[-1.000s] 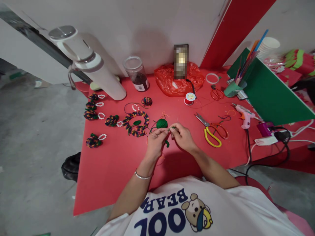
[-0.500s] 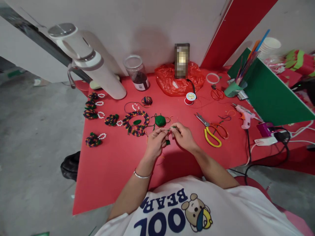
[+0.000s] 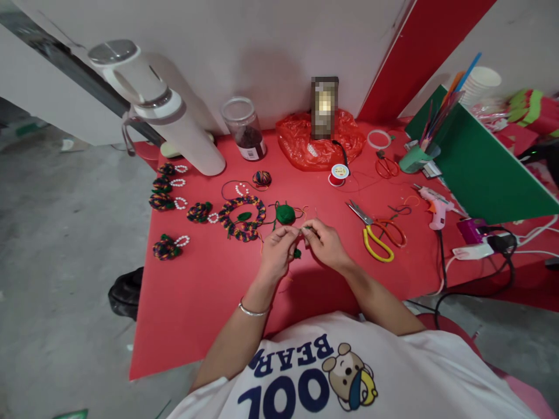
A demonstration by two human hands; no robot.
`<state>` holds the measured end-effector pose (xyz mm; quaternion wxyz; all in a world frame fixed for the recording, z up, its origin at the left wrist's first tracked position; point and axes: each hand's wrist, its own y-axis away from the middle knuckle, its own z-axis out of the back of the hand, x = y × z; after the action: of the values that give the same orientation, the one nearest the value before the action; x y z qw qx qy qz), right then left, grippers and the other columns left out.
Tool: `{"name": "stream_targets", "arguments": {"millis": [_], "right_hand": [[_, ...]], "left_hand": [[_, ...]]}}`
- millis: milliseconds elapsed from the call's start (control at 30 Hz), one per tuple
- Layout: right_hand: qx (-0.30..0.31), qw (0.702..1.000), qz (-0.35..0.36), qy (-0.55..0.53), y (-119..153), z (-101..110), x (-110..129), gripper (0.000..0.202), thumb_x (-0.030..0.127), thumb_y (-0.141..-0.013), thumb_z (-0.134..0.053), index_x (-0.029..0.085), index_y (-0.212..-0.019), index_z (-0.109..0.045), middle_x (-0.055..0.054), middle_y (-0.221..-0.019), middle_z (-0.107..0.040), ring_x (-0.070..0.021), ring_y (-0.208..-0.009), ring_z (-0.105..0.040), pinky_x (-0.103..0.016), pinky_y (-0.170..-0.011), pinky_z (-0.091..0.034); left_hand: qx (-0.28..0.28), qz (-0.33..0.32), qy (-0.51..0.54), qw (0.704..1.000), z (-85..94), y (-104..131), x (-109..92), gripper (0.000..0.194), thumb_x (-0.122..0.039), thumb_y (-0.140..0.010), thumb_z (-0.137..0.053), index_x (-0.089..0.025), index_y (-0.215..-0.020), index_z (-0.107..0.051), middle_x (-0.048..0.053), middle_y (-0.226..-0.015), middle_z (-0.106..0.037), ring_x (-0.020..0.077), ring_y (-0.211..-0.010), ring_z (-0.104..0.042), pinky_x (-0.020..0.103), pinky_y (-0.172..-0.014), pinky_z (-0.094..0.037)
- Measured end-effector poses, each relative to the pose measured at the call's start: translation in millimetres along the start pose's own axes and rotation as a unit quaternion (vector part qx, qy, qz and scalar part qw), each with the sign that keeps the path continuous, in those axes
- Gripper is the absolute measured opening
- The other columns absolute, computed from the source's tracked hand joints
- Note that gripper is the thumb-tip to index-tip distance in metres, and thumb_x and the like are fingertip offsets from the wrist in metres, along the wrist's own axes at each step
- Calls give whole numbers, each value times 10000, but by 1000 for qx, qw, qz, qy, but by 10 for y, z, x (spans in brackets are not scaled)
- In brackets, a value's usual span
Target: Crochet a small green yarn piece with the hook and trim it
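My left hand [image 3: 278, 249] and my right hand [image 3: 324, 243] meet over the red table, fingertips almost touching. Both are closed in a pinch on what looks like green yarn, mostly hidden by the fingers. A small green knitted piece [image 3: 297, 254] shows below, beside my left fingers. Just beyond the hands lies a green yarn ball [image 3: 285, 214] with loose strands. To the left, a multicoloured crocheted strip [image 3: 243, 235] curls around a green leaf-shaped piece [image 3: 244, 216]. Scissors [image 3: 371, 230] with red and yellow handles rest to the right, blades partly apart.
Several yarn flowers with bead loops [image 3: 166, 248] line the left side. Behind stand a white thermos [image 3: 192, 137], a jar [image 3: 248, 137] and a thread spool [image 3: 339, 174]. A pink glue gun [image 3: 437, 206], a power strip [image 3: 474, 251] and a pen cup [image 3: 414, 158] are at right.
The hands stay in nearly the same place, with only a slight shift of the fingers. The whole view has moved very slightly; nothing on the table differs.
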<state>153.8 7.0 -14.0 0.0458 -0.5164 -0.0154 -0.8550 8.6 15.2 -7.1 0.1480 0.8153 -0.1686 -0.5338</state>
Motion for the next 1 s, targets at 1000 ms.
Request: {"name": "stream_targets", "arguments": {"millis": [1000], "right_hand": [[-8,1000,-2,17,6,-19,-26,188,341,-1019,-473,236,-994,-626,2,-717,-686,-149,-664,-668,-240,-638,-482]], "left_hand": [[-17,-34,-20,999,56,-47,91,263,-379,-676,-810,-158,-737,-681,-89,-454,-436,40,-385,-310,177,-378,-261]]}}
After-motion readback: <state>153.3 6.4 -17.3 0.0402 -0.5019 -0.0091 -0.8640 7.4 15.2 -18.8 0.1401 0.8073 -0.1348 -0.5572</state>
